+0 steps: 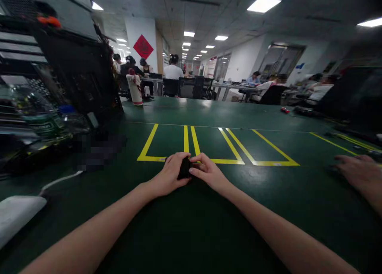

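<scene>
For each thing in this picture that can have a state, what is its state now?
Left hand: closed on the small black object.
Right hand: closed on the same object from the other side.
Small black object: held between both hands, low over the green table.
Another person's hand: flat on the table, at the right edge.
White bottle: upright, far side.

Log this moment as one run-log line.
left hand: holds small black object | right hand: holds same | surface: green table | nearby: co-worker's hand
</scene>
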`<state>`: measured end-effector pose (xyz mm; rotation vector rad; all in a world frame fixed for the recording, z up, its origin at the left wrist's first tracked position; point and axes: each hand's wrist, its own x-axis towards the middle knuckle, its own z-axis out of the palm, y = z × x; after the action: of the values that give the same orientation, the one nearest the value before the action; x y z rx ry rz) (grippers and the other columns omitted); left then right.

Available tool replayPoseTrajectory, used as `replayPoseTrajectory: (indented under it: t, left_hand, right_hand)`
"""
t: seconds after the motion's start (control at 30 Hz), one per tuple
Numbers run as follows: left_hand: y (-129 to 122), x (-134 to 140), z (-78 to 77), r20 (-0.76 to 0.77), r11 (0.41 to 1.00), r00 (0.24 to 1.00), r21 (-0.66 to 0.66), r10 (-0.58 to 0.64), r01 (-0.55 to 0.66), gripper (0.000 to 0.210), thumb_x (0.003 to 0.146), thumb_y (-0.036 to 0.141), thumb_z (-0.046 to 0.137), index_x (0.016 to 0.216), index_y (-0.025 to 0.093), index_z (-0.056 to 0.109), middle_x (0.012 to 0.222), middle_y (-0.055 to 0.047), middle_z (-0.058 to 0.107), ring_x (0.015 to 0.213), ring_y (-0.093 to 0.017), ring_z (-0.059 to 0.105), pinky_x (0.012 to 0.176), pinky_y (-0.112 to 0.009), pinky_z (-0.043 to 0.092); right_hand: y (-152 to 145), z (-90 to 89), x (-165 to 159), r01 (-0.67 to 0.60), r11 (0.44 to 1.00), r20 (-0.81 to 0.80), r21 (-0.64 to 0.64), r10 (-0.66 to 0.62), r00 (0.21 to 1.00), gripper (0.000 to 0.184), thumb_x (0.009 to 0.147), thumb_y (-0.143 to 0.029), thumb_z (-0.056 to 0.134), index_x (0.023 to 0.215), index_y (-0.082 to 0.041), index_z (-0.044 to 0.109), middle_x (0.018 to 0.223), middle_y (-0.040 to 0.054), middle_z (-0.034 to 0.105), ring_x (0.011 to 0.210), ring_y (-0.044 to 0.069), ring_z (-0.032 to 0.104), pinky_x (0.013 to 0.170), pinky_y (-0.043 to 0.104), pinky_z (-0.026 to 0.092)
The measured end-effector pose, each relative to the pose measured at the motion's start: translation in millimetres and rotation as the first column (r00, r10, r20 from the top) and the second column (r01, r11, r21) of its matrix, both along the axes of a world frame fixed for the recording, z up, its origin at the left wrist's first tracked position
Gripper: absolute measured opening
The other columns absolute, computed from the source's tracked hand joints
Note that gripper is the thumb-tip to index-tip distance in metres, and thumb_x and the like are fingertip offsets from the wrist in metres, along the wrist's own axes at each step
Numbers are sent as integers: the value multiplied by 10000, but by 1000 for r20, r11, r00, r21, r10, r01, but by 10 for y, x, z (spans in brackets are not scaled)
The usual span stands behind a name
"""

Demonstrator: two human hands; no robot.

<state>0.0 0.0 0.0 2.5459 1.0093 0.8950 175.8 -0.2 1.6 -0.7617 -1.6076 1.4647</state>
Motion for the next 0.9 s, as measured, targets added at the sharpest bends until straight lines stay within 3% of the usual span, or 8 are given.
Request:
replayPoseTrajectory:
  t: [0.23,0.37,0.57,0.9]
  left_hand:
    - [-36,-6,58,15,999,1000,-45,-22,22,604,709,195,582,1210,226,246,1169,-72,406,1116,-233,379,974,-428,285]
    - [-58,-18,102,7,998,1000,-63,-29,29,592,713,190,577,1207,225,254,1176,-71,400,1117,-234,378,972,-430,290]
    - [-55,-17,92,-5,997,1000,-73,-21,21,586,721,197,574,1208,225,250,1176,-70,394,1113,-232,379,968,-431,297]
    - [-92,-26,182,-18,994,999,-109,-34,32,568,733,194,561,1209,231,251,1185,-73,393,1124,-236,380,971,-445,298]
  right_hand:
    - [-2,26,23,16,1000,61,-15,-15,998,316,721,-208,584,1004,-222,444,1048,29,509,978,159,530,862,345,426]
    - [-9,14,32,-40,999,17,-13,40,999,299,705,-176,604,950,-222,438,1025,13,497,985,152,523,854,329,432]
    - [-11,-18,15,-12,1000,16,-2,12,1000,223,734,-218,578,912,-225,443,945,-1,500,897,131,547,764,289,461]
    - [-17,25,22,-20,1000,56,24,19,998,305,736,-193,569,1014,-227,447,1069,30,480,1014,160,509,901,362,407]
